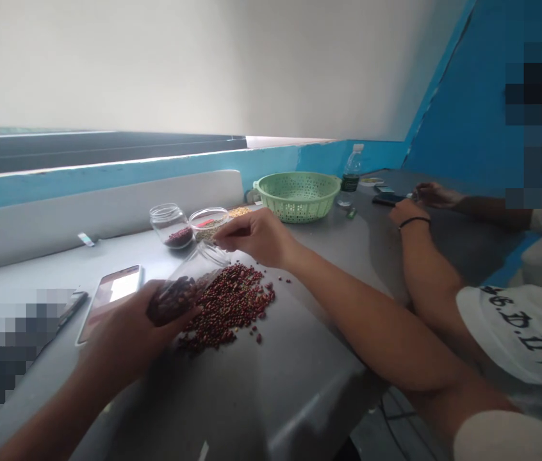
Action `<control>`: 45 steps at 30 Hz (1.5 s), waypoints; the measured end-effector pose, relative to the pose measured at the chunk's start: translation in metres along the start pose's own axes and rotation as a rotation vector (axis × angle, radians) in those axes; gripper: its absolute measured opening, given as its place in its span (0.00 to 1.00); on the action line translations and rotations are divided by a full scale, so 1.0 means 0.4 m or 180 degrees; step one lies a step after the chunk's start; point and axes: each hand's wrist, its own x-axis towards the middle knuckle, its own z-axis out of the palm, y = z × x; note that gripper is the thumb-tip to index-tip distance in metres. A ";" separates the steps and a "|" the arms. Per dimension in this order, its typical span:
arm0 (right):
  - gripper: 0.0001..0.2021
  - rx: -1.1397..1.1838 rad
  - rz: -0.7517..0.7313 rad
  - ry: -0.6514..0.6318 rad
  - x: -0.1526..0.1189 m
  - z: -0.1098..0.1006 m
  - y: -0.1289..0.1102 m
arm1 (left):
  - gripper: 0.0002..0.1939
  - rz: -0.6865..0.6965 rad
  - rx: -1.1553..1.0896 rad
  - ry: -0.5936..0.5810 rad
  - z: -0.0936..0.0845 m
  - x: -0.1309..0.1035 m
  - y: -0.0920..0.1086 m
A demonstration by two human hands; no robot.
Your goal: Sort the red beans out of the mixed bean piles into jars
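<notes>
My left hand (143, 320) is wrapped around a clear jar (201, 259) that leans with its mouth up and to the right. Dark red beans (177, 298) lie in the bottom of that jar. At its mouth is my right hand (264, 238), fingers pinched together; whatever is between the fingertips is too small to make out. Just beyond the held jar, a loose pile of mixed dark red and paler beans (239, 301) spreads over the grey table (300, 358). A few strays lie to the right of the pile.
Behind stand an open jar with red beans (171, 224) and a second open jar (208, 219). Yellow grains (239, 211), a green colander (300, 200) and a bottle (350, 173) are farther back. A phone (114, 294) lies left. Other people's hands (410, 211) are at right.
</notes>
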 end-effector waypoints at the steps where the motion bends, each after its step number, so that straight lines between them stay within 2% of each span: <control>1: 0.04 -0.0046 0.0062 -0.0097 0.001 0.006 0.009 | 0.28 -0.0029 0.0020 -0.0049 0.002 0.000 0.004; 3: 0.04 -0.0058 0.0092 -0.0292 0.002 0.014 0.028 | 0.29 -0.0085 0.0120 -0.0159 0.002 -0.002 0.012; 5: 0.03 0.0020 -0.0092 -0.0423 0.005 0.015 0.039 | 0.30 -0.0074 0.0231 -0.0279 0.000 -0.004 0.016; 8: 0.04 -0.0021 -0.0404 -0.0264 0.004 -0.008 0.031 | 0.30 -0.0149 0.0325 -0.0392 -0.007 -0.005 0.011; 10: 0.05 -0.0339 -0.0267 -0.0286 0.000 -0.038 0.013 | 0.30 -0.0211 0.0240 -0.0307 -0.012 -0.004 0.002; 11: 0.05 -0.0567 -0.0064 -0.0511 -0.003 -0.056 0.003 | 0.31 -0.0210 0.0132 -0.0257 -0.015 -0.003 -0.003; 13: 0.05 -0.1035 0.0497 -0.1327 -0.009 -0.089 -0.009 | 0.34 -0.0193 -0.0130 -0.0189 -0.021 -0.002 -0.009; 15: 0.10 -0.1473 0.1034 -0.2109 -0.014 -0.110 -0.012 | 0.38 -0.0236 -0.0302 -0.0160 -0.026 -0.002 -0.009; 16: 0.13 -0.1666 0.1230 -0.2348 -0.017 -0.114 -0.010 | 0.39 -0.0276 -0.0330 -0.0136 -0.027 -0.003 -0.008; 18: 0.18 -0.2006 0.1433 -0.2531 -0.026 -0.113 -0.005 | 0.41 -0.0335 -0.0321 -0.0075 -0.028 -0.005 -0.007; 22: 0.20 -0.2458 0.1375 -0.2503 -0.060 -0.096 0.009 | 0.40 -0.0285 -0.0267 -0.0034 -0.021 -0.006 -0.014; 25: 0.20 -0.2346 0.1480 -0.2570 -0.081 -0.090 0.033 | 0.37 -0.0254 -0.0218 -0.0046 -0.015 -0.007 -0.023; 30: 0.12 -0.2204 0.1442 -0.2547 -0.074 -0.089 0.071 | 0.35 -0.0308 -0.0198 -0.0088 -0.014 -0.010 -0.021; 35: 0.09 -0.2364 0.1369 -0.2486 -0.069 -0.083 0.057 | 0.32 -0.0154 -0.0224 -0.0083 -0.011 -0.010 -0.022; 45: 0.12 -0.2727 0.1104 -0.2270 -0.097 -0.068 0.035 | 0.31 -0.0025 -0.0168 -0.0088 -0.011 -0.012 -0.026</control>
